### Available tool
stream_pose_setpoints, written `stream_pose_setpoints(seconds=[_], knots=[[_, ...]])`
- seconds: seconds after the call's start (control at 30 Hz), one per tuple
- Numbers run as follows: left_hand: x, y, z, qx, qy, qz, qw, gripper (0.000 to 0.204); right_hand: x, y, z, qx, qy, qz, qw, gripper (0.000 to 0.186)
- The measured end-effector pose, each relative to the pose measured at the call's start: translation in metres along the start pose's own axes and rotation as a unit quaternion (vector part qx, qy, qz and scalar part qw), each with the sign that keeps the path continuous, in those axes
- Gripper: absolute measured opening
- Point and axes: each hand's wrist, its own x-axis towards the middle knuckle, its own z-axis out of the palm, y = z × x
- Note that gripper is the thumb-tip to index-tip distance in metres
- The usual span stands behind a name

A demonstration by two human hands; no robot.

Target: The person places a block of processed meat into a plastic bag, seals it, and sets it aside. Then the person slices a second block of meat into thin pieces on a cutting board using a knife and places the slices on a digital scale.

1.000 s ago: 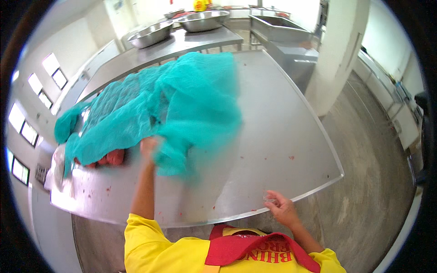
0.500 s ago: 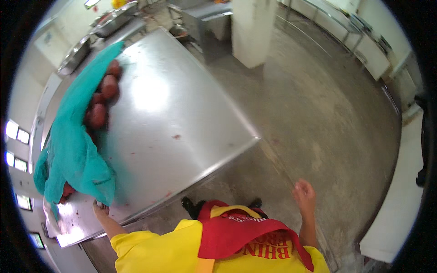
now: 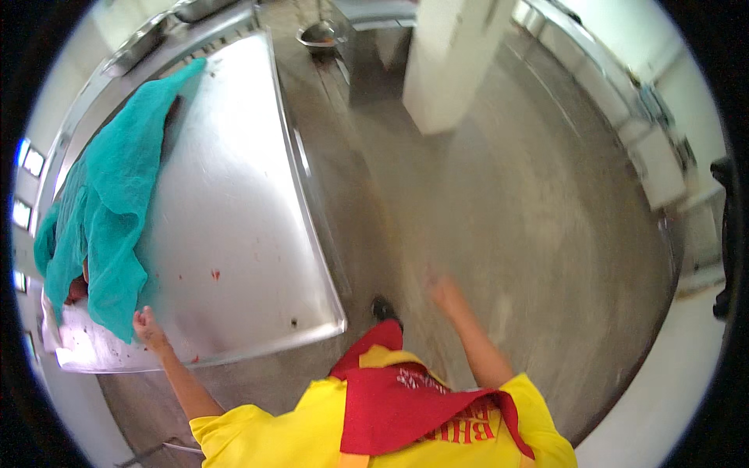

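A teal cloth (image 3: 117,187) lies along the left side of a metal table (image 3: 234,203), draped over a heap. Dark red lumps (image 3: 76,290) show under its near left edge; most of the heap is hidden. My left hand (image 3: 150,331) is at the cloth's near corner, fingers loosely bent and partly apart. The cloth is not bunched in it, though whether the fingertips touch it is hard to tell. Away from the table, my right hand (image 3: 445,292) hangs over the floor, blurred by motion, with nothing visible in it.
Small red scraps (image 3: 216,274) dot the tabletop. A pale square pillar (image 3: 449,70) stands ahead, beside a metal cabinet (image 3: 380,62) and a bowl (image 3: 318,37) at floor level. Metal trays (image 3: 136,45) stand at the far left. White counters (image 3: 659,164) run along the right.
The view has turned, and the table sits differently in it. The cloth now hides the round red lumps seen along its right edge. My right hand has swung forward and inward.
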Motion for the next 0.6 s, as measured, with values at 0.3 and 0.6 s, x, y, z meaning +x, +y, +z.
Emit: stream_pose_setpoints(seconds=[0.3, 0.6], knots=[[-0.109, 0.235, 0.101, -0.054, -0.16, 0.05, 0.984, 0.041, 0.026, 0.268, -0.12, -0.163, -0.148, 0.317, 0.923, 0.041], [-0.142, 0.402, 0.217, -0.102, -0.181, -0.012, 0.978, 0.041, 0.436, 0.293, -0.169, -0.453, -0.1, -0.234, 0.855, 0.027]])
